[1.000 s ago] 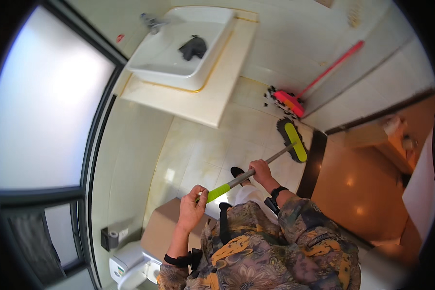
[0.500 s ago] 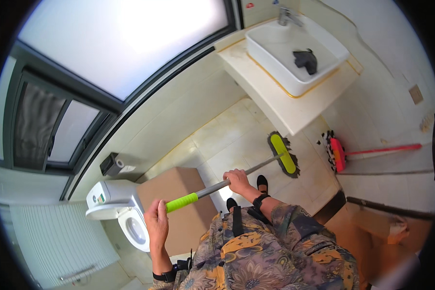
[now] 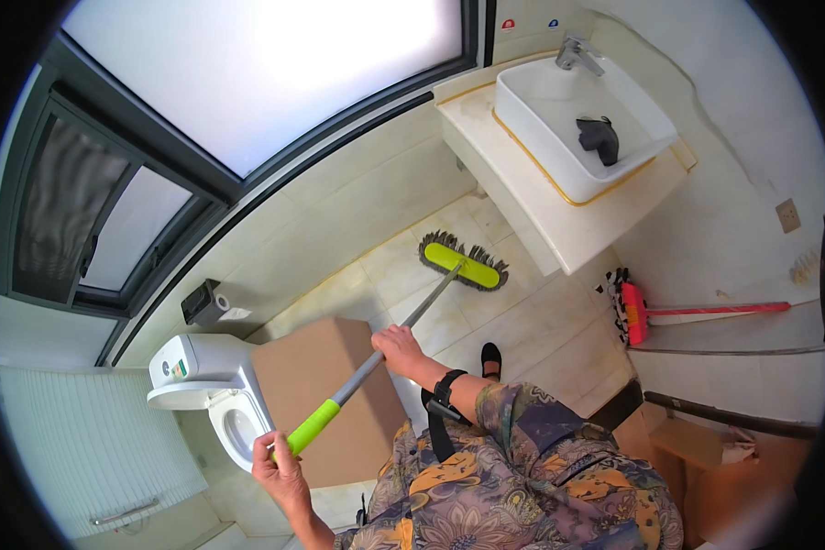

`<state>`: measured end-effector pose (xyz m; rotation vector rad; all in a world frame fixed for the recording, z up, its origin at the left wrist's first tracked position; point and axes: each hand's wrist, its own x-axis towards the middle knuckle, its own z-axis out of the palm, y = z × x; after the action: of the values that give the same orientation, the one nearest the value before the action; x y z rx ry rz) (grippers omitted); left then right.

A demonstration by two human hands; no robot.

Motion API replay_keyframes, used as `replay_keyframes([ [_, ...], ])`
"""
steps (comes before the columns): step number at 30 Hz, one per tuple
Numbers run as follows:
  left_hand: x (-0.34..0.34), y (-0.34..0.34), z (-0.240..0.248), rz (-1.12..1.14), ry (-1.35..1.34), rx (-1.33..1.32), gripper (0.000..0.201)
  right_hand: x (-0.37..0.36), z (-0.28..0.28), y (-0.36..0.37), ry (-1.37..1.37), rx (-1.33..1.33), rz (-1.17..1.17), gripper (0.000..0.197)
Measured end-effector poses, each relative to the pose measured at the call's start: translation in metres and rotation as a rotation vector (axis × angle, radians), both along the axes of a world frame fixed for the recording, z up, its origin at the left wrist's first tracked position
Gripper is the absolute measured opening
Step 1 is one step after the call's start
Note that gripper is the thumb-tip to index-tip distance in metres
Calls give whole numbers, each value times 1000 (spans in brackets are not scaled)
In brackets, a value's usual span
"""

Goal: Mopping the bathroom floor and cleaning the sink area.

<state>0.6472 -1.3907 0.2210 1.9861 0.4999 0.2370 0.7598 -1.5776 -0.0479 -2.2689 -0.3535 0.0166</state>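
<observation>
I hold a flat mop (image 3: 357, 378) slantwise across my front, its handle grey with a green grip at the near end. My left hand (image 3: 280, 463) is closed round the end of the green grip, beside the toilet. Farther up, my right hand (image 3: 400, 350) wraps the grey pole above a cardboard box. The green mop head (image 3: 463, 266) with its dark grey fringe lies flat on the tiled floor (image 3: 513, 316), between the window wall and the washbasin counter.
A brown cardboard box (image 3: 316, 403) stands beside the toilet (image 3: 192, 367), whose lid is raised. At the upper right, a white basin (image 3: 559, 119) with a dark cloth (image 3: 599, 140) in it sits on a projecting counter (image 3: 522, 206). A red broom (image 3: 634, 313) leans by the right wall.
The mop head has swung left and farther away, toward the window wall, and turned crosswise. Both hands have shifted left, the left one also lower, still holding the handle.
</observation>
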Motion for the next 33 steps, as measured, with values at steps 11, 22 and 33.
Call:
replay_keyframes([
  [11, 61, -35, 23, -230, -42, -126, 20, -51, 23, -65, 52, -55, -190, 21],
  [22, 104, -206, -9, -908, 56, -94, 21, -147, 12, -217, 260, -115, -698, 26],
  [33, 74, -453, 15, -1343, -64, -91, 23, -247, 19, -383, 113, -51, -973, 32],
])
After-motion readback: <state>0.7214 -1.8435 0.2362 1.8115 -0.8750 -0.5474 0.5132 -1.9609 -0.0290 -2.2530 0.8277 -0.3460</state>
